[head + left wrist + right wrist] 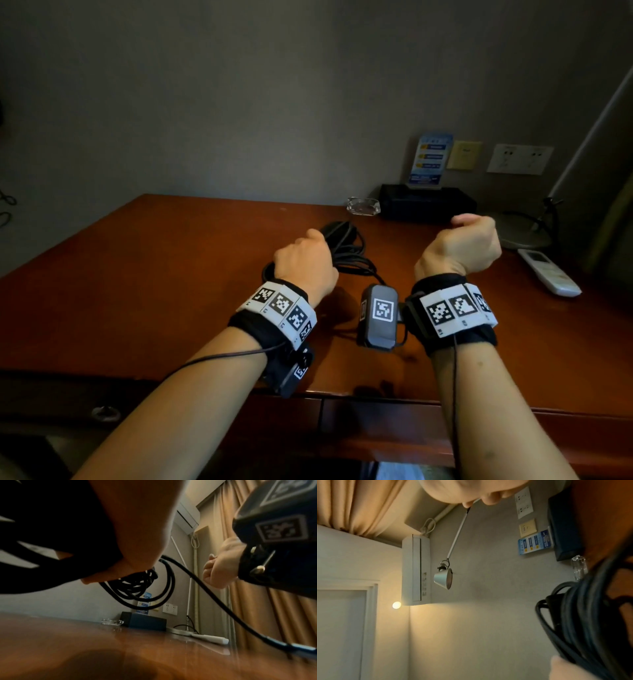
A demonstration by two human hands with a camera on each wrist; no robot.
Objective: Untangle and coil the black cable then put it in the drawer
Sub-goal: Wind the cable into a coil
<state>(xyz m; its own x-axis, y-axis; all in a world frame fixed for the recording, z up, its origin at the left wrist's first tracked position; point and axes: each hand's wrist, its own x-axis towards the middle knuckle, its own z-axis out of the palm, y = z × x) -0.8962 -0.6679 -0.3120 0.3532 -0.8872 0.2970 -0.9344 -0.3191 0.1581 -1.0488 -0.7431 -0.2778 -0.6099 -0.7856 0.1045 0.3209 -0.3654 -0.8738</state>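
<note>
The black cable (344,246) is a bundle of loops on the brown desk (171,274), just beyond my left hand (305,263). That hand grips the loops, and in the left wrist view they hang from its fingers (109,574) as the black cable (137,588). One loose strand (223,604) runs down to the right and ends at a plug (291,647) low over the desk. My right hand (460,245) is raised to the right with its fingers curled, and no cable shows in it. Drawer fronts (387,425) under the desk's near edge are closed.
At the back right stand a black box (428,204) with a blue card (430,161), a glass ashtray (363,206) and a lamp base (524,233). A white remote (548,272) lies at the right. A metal handle (106,413) shows at the lower left.
</note>
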